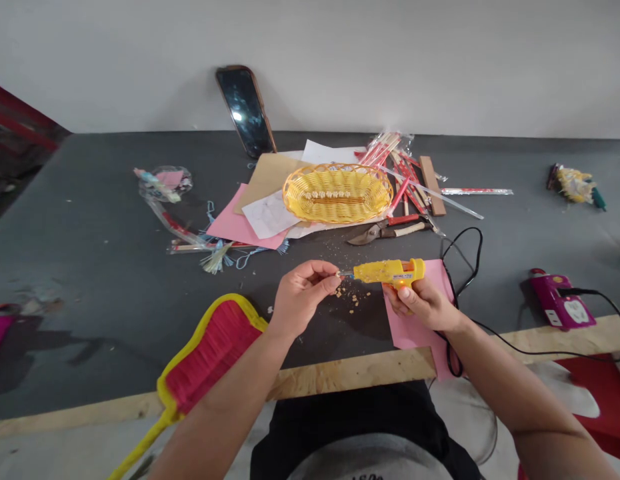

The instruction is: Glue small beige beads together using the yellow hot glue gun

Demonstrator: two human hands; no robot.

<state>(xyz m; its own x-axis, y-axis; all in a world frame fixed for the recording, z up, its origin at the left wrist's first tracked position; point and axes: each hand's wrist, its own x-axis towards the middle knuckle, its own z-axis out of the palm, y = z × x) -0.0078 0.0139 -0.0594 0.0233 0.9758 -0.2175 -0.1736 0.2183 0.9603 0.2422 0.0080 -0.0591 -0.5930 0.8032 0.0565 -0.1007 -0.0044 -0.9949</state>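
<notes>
My right hand is wrapped round the handle of a yellow hot glue gun, whose nozzle points left. An orange light glows on its grip. My left hand pinches something small and pale right at the nozzle tip; its kind is too small to make out. Below the nozzle, small tan bits lie scattered on the grey table. Beyond both hands stands a yellow woven basket with a row of small pale pieces and a thin brown stick in it.
Pruning shears lie before wrapped sticks and a wooden block. A phone leans on the wall. Left is a pink-and-yellow fan-shaped piece; right, a purple power strip. A black cord runs beside my right arm.
</notes>
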